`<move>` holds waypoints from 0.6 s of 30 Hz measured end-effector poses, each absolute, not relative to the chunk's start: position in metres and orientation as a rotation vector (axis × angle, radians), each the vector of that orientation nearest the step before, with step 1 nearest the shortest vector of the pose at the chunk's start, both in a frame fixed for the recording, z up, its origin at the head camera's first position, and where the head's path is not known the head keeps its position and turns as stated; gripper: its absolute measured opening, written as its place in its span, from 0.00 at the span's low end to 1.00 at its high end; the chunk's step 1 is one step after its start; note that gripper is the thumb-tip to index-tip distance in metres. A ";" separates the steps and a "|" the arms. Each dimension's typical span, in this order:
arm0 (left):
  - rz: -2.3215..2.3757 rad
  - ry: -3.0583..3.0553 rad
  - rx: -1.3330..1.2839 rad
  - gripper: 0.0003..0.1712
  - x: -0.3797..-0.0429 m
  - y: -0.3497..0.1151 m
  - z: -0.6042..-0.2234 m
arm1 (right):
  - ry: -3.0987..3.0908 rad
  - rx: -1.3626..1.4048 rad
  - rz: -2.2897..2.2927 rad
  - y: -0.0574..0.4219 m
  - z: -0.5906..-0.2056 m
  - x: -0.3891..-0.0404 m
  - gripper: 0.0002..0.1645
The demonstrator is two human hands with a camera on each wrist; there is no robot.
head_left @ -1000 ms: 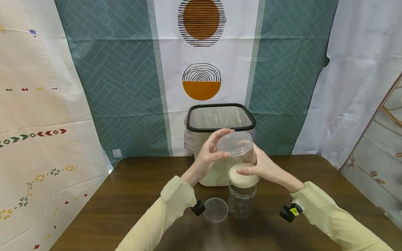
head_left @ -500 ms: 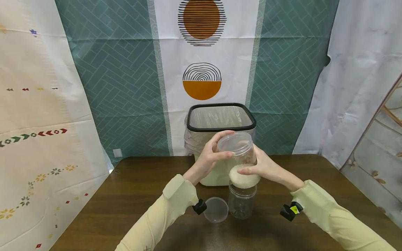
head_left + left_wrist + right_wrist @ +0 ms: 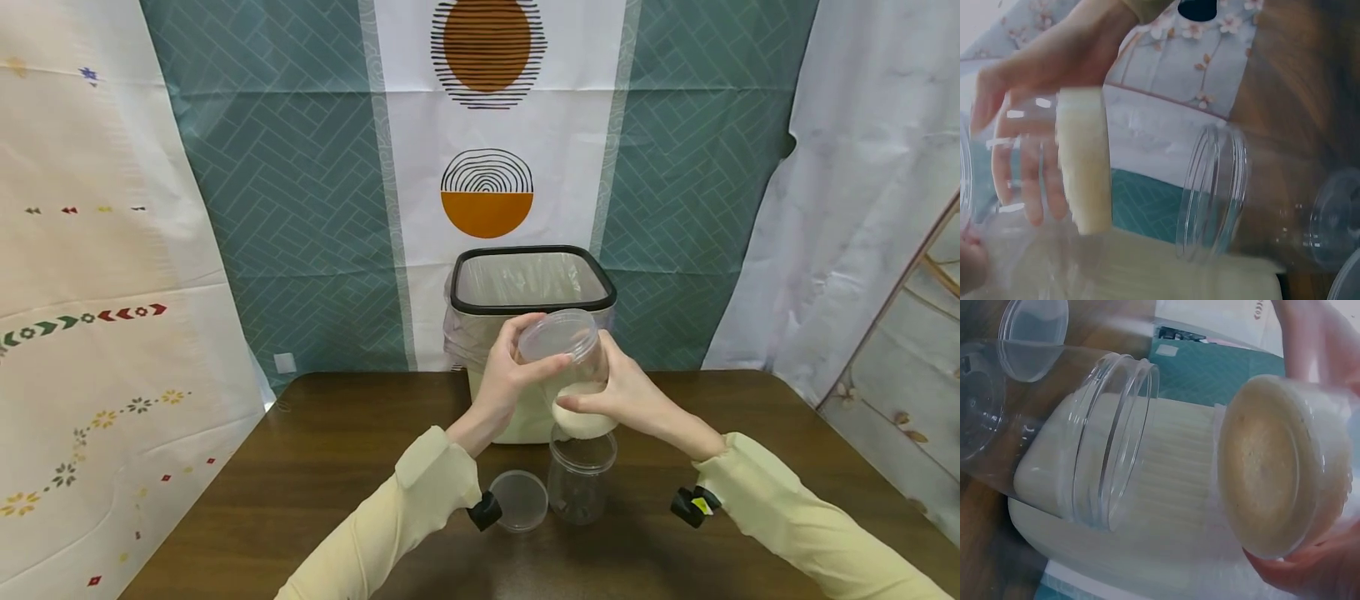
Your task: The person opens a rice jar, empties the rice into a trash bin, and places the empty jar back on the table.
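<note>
A clear plastic jar [image 3: 588, 371] with a pale, fine-grained filling [image 3: 585, 421] at its bottom is held in the air, leaning. My right hand [image 3: 637, 392] grips its lower body, with the thumb across the front. At the top, my left hand [image 3: 506, 375] pinches the hazy clear lid [image 3: 558, 333] between thumb and fingers. Whether the lid is still seated on the rim is hard to see. Below stands an upright, uncovered clear jar [image 3: 577, 492]. The right wrist view shows the held jar's round base [image 3: 1266, 469] near that jar's threaded mouth [image 3: 1116, 444].
Another clear lid [image 3: 519, 500] lies on the brown table [image 3: 360, 492], left of the standing jar. Behind the hands rises a cream bin [image 3: 525, 417] with a black rim [image 3: 532, 309] and a plastic liner. A patterned curtain [image 3: 300, 208] hangs at the back.
The held jar has risen slightly over the standing jar. Its lid leans further to the left, and the left thumb has slid right along the lid's edge. The right hand still grips the jar.
</note>
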State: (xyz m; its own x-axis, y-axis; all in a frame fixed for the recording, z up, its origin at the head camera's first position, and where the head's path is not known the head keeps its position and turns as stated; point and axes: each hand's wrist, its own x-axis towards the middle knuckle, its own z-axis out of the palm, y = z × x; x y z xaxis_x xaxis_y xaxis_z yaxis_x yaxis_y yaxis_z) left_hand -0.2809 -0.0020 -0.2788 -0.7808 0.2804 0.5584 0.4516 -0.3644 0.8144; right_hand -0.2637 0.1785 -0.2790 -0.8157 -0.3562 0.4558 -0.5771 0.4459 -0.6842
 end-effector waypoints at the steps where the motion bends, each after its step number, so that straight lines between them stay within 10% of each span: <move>1: -2.297 -1.697 -0.950 0.37 -0.280 -0.001 -0.278 | -2.452 0.797 1.286 0.178 -0.279 -0.263 0.46; 18: -2.118 -1.734 -0.501 0.37 -0.265 0.016 -0.279 | -2.351 0.696 1.093 0.162 -0.286 -0.261 0.50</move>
